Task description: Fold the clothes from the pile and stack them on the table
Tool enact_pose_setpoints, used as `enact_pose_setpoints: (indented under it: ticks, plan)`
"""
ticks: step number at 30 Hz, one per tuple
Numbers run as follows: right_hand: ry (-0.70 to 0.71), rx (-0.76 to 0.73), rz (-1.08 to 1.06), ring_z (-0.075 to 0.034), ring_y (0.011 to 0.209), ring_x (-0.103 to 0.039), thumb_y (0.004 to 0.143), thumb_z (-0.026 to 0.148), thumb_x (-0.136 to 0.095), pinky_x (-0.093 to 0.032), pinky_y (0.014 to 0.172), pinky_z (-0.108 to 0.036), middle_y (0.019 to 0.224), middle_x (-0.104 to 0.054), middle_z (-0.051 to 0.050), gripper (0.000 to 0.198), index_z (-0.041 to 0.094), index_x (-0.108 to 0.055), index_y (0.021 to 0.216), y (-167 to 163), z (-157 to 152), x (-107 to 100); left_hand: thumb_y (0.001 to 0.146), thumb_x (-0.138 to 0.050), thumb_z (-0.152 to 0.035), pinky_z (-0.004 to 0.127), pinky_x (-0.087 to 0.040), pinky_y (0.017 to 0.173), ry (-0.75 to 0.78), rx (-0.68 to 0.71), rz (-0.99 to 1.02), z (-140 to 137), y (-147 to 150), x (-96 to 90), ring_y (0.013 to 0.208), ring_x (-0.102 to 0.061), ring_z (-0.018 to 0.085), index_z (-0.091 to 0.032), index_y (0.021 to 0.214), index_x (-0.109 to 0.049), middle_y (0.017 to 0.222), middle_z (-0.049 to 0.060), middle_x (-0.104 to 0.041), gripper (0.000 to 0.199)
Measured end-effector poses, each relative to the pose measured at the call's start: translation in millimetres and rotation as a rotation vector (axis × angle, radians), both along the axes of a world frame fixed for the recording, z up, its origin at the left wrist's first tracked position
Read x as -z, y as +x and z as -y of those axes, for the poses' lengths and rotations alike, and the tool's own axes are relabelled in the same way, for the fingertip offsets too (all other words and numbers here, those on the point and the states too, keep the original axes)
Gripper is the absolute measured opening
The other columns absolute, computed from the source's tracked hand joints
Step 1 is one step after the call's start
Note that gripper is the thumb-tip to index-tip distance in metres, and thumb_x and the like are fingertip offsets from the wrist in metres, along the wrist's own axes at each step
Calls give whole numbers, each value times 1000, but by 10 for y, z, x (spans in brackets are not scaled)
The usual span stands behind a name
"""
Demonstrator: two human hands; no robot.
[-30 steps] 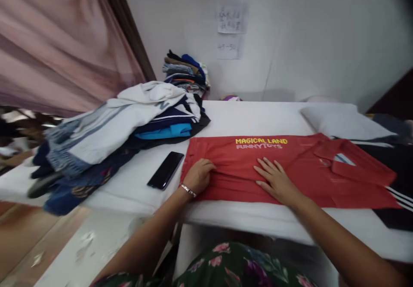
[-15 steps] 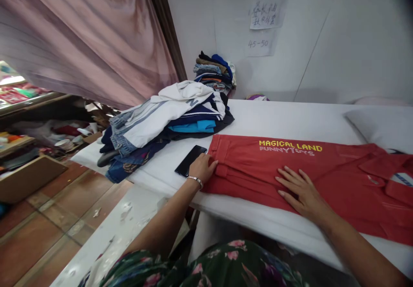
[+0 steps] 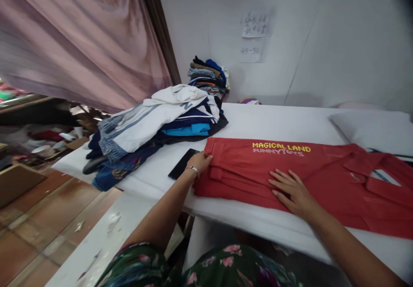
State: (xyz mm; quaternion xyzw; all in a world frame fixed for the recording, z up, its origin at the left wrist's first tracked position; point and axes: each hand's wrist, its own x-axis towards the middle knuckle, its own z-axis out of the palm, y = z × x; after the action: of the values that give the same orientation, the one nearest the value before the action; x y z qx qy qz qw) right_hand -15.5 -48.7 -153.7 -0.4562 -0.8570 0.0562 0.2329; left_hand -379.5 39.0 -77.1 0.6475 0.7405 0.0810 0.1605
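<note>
- Here, I read the clock from the middle of the view: the red shirt [image 3: 325,177] lies at 4 o'clock, laid out on the white counter [image 3: 274,121], with its collar toward 3 o'clock and its hem end toward 6 o'clock.
- The left hand [image 3: 200,162] is at 6 o'clock, its fingers touching the hem end of the shirt. Whether this grip pinches the cloth or only presses on it, I cannot tell.
- The right hand [image 3: 293,190] is at 4 o'clock. Its grip is released: the palm faces down, and the fingers rest a little spread on the cloth, below the yellow lettering [image 3: 281,147].
- The black phone [image 3: 180,164] lies just beside the left hand, at 9 o'clock from it.
- A loose heap of clothes [image 3: 155,123] is at 9 o'clock, and a neater stack of clothes [image 3: 208,78] at 12 o'clock.
- In my judgement, the step in hand is smoothing the hem end, where creases show between the hands.
- The next move seems to call for a steady right palm, while the left fingers draw these creases straight.
</note>
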Motion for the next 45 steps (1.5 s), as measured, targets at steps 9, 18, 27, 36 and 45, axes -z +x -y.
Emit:
enact_pose_setpoints:
  ticks: [9,18,27,36,45]
  plan:
    - [-84,16,-9,-26,135,-39,92,35,-50,-20,112,-58,140,-50,-8,36,26,-60,126,-116,46,-269,92,-28,-30,38,-48,74,-11,78,-223,-4,49,-26,95,-67,31,-18,115,-57,111,17,-68,39]
    - [-178,39,-3,-22,139,-31,91,37,-53,-9,116,-52,144,-47,-7,38,25,-59,126,-149,10,-327,90,-28,-32,44,-48,91,340,279,-195,-53,199,-272,108,-60,29,-13,107,-61,118,15,-63,43]
    - [-253,158,5,-22,141,-27,95,49,-41,-10,115,-53,148,-41,-7,46,27,-52,134,244,18,-488,84,-34,-46,50,-36,106,357,663,-254,-228,434,406,135,-38,33,-9,129,-55,140,16,-50,62]
    - [-170,698,75,-24,133,-42,94,32,-45,-31,110,-44,141,-50,-9,40,21,-55,131,1301,-370,-401,88,-26,-48,48,-28,112,336,644,-283,-215,380,513,140,-30,29,-10,134,-51,146,12,-44,66]
    - [-212,1089,109,-22,102,-63,86,9,-37,-45,89,-27,113,-68,-11,42,14,-64,117,1972,-1063,-615,85,-27,-48,48,-29,112,288,595,-280,-203,393,490,139,-32,28,-12,134,-52,146,9,-44,65]
